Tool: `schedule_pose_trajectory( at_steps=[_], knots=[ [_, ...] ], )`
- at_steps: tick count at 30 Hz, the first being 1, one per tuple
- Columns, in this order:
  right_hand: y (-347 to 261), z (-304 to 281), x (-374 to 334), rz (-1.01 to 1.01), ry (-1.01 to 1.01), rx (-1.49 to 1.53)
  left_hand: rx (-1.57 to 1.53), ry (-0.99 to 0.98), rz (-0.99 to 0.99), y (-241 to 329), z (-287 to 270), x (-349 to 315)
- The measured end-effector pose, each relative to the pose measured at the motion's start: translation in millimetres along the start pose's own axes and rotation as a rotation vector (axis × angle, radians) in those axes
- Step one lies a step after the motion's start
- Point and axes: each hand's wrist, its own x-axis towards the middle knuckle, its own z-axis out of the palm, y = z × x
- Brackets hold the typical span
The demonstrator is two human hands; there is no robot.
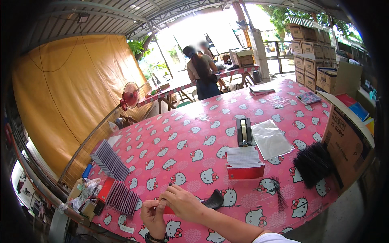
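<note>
Near the front edge of the pink table, my left hand and my right hand meet, fingers closed in a pinch. What they hold between the fingertips is too small and covered to make out. A bit of something red shows under my right hand. Just beyond my right wrist lies a dark, curved, smooth object; its kind is unclear, and my forearm hides part of it. Left of my hands stands a row of thin booklets with a red cover, with another row behind it.
A stack of white-edged booklets sits by a tape dispenser and clear plastic sleeves. Black spiral coils are heaped beside an open carton; loose coil lies nearer. Beyond, a person stands at another table.
</note>
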Motion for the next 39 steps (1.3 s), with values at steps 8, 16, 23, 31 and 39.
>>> schedule_pose_trajectory(
  at_steps=[8, 16, 23, 31, 39],
  knots=[
    [-8, -4, 2, 0.066, -0.060, 0.095, 0.005, -0.007, 0.018, 6, -5, 0],
    [-7, -13, 5, 0.113, -0.147, 0.354, 0.015, -0.110, 0.057, 11, -17, -1],
    [-9, -8, 2, 0.028, -0.085, 0.223, 0.012, -0.067, 0.065, 12, -17, -2],
    [-15, 6, 5, -0.091, 0.004, 0.089, 0.066, -0.040, 0.025, 11, -26, -7],
    [-20, 13, 1, 0.116, -0.085, 0.100, 0.176, -0.044, -0.014, 11, -31, -10]
  ],
)
